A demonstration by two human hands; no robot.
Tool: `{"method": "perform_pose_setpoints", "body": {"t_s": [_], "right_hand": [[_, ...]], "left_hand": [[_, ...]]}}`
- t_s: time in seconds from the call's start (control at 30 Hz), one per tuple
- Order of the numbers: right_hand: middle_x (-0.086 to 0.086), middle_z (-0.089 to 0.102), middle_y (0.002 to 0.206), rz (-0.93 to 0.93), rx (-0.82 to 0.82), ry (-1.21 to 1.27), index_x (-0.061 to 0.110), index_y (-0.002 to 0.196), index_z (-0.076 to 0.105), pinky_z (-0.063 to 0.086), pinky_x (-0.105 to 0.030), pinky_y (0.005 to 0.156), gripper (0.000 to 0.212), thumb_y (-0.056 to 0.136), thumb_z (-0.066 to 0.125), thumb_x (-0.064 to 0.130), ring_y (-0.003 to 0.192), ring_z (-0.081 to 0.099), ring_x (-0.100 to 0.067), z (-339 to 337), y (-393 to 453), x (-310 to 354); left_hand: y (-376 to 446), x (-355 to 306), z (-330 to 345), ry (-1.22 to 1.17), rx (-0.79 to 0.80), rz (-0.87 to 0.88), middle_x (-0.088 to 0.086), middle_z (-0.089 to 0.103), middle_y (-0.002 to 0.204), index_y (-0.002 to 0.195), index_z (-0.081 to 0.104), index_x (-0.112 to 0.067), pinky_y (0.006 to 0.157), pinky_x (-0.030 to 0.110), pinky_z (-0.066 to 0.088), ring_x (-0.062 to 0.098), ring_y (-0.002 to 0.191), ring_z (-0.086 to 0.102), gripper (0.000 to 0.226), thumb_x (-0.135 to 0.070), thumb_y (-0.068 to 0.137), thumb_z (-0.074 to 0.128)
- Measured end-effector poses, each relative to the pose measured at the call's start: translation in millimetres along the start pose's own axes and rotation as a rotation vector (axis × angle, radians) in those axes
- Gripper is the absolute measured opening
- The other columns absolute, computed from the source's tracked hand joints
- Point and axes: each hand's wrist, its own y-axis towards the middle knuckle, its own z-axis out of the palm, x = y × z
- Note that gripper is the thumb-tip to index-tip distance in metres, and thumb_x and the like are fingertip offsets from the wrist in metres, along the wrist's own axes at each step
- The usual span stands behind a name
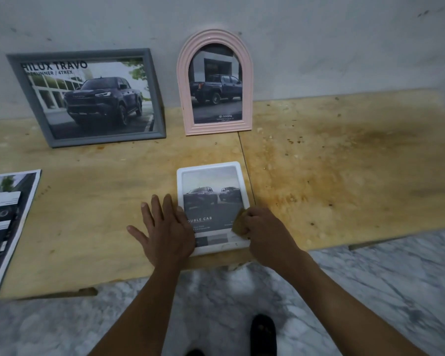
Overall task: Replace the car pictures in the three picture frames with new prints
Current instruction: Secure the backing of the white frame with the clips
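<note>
1. Nearest, at the bottom: a grey-veined marble floor and the toe of a black shoe, with two bare forearms reaching forward from below.
2. Just beyond: the front edge of a low plywood surface, pale yellow, scuffed, with a seam down the middle and a dark brownish stain on its right half.
3. Lying flat near that front edge, just left of the seam: a white frame, rectangular with rounded corners, face up, holding a print of two dark pickups and the partly covered words "OUBLE CAB".
4. Left hand: palm down, fingers straight and spread wide, resting on the wood beside the white frame, with the fingertips nearest the frame overlapping its left edge.
5. Right hand: fingers curled around a small tan, block-like object, pressed on the lower right corner of the white frame; what the object is cannot be told.
6. Far left, flat on the surface and cut off by the picture's edge: a loose print with a white border and dark car imagery.
7. Farther back, left: a grey frame, rectangular, leaning on the wall, showing a dark pickup under "HILUX TRAVO".
8. Beside it, right: a pink frame, arch-topped with ribbed moulding, standing against the wall, showing a dark pickup from behind.
9. Farthest: a plain grey wall with faint smudges.
</note>
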Motion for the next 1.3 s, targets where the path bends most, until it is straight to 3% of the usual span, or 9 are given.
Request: {"method": "perform_pose_setpoints", "body": {"t_s": [0.17, 0.27, 0.43, 0.53, 0.63, 0.7, 0.83, 0.93, 1.3], "right_hand": [[0.0, 0.06, 0.113, 0.065, -0.034, 0.032, 0.017, 0.109, 0.071, 0.045, -0.029, 0.091, 0.046, 0.078, 0.051, -0.008, 0.109, 0.051, -0.019, 7.0, -19.2, 8.2], [-0.005, 0.061, 0.107, 0.099, -0.109, 0.054, 0.015, 0.104, 0.072, 0.045, -0.026, 0.08, 0.032, 0.082, 0.059, -0.003, 0.101, 0.056, -0.025, 27.5, -25.2, 22.3], [-0.001, 0.059, 0.104, 0.15, -0.196, 0.184, 0.016, 0.102, 0.073, 0.052, -0.033, 0.081, 0.033, 0.078, 0.062, -0.003, 0.096, 0.056, -0.021, 52.4, -24.3, 34.5], [0.001, 0.058, 0.1, 0.135, -0.207, 0.199, 0.015, 0.096, 0.075, 0.049, -0.028, 0.076, 0.027, 0.083, 0.058, 0.0, 0.092, 0.055, -0.019, 52.0, -25.6, 30.0], [0.007, 0.052, 0.096, 0.116, -0.227, 0.176, 0.016, 0.096, 0.073, 0.04, -0.017, 0.075, 0.028, 0.084, 0.055, -0.001, 0.09, 0.05, -0.016, 52.3, -27.4, 29.4], [0.01, 0.049, 0.095, 0.091, -0.249, 0.173, 0.017, 0.096, 0.073, 0.031, -0.009, 0.075, 0.029, 0.082, 0.056, -0.002, 0.086, 0.046, -0.013, 51.9, -29.1, 30.7], [0.007, 0.057, 0.099, 0.085, -0.252, 0.131, 0.017, 0.098, 0.075, 0.029, -0.008, 0.076, 0.031, 0.081, 0.06, -0.005, 0.085, 0.044, -0.009, 49.9, -28.9, 30.2], [0.004, 0.06, 0.103, 0.121, -0.268, 0.104, 0.012, 0.104, 0.075, 0.03, -0.001, 0.075, 0.033, 0.082, 0.059, -0.006, 0.09, 0.046, -0.008, 51.0, -29.5, 36.7], [0.002, 0.062, 0.105, 0.083, -0.344, 0.249, 0.015, 0.104, 0.073, 0.049, -0.024, 0.083, 0.033, 0.082, 0.058, -0.004, 0.101, 0.054, -0.014, 81.3, -16.8, 86.5]], "left_hand": [[-0.5, 2.0, 2.3, 0.019, -0.015, 0.009, -0.005, 0.022, 0.159, 0.145, 0.032, -0.032, 0.113, 0.069, 0.001, 0.022, 0.151, 0.004, 0.046, -0.043, 0.102, 0.02], [0.7, 2.7, 3.4, 0.014, 0.001, 0.013, -0.005, 0.02, 0.16, 0.145, 0.031, -0.033, 0.113, 0.069, -0.001, 0.021, 0.151, 0.001, 0.046, -0.043, 0.101, 0.019], [2.9, 3.1, 2.4, 0.015, 0.035, 0.022, -0.005, 0.016, 0.161, 0.145, 0.028, -0.033, 0.113, 0.069, -0.003, 0.022, 0.151, -0.002, 0.045, -0.042, 0.102, 0.019], [6.5, 5.8, -2.4, 0.028, 0.058, 0.057, -0.002, 0.023, 0.155, 0.139, 0.033, -0.03, 0.112, 0.07, 0.0, 0.027, 0.149, 0.006, 0.041, -0.04, 0.101, 0.023], [22.9, 10.7, -11.1, 0.094, -0.005, 0.18, 0.002, 0.041, 0.133, 0.125, 0.042, -0.023, 0.11, 0.069, 0.012, 0.03, 0.132, 0.034, 0.039, -0.042, 0.095, 0.025], [47.4, 11.7, -15.9, 0.072, -0.022, 0.279, 0.007, 0.043, 0.138, 0.134, 0.04, -0.021, 0.109, 0.068, 0.018, 0.031, 0.129, 0.039, 0.047, -0.043, 0.096, 0.024], [94.7, 5.9, -16.5, 0.153, 0.148, 0.602, 0.005, 0.01, 0.165, 0.156, 0.011, -0.021, 0.115, 0.064, 0.012, 0.03, 0.151, 0.012, 0.065, -0.048, 0.097, 0.009], [103.5, 9.0, -4.5, 0.22, 0.192, 0.66, 0.001, 0.009, 0.165, 0.156, 0.006, -0.021, 0.117, 0.065, 0.008, 0.026, 0.152, 0.008, 0.067, -0.049, 0.096, 0.004], [101.1, 8.8, 1.3, 0.128, 0.123, 0.609, 0.0, 0.03, 0.158, 0.152, 0.021, -0.025, 0.117, 0.063, 0.006, 0.024, 0.149, 0.019, 0.053, -0.044, 0.103, 0.02]]}}
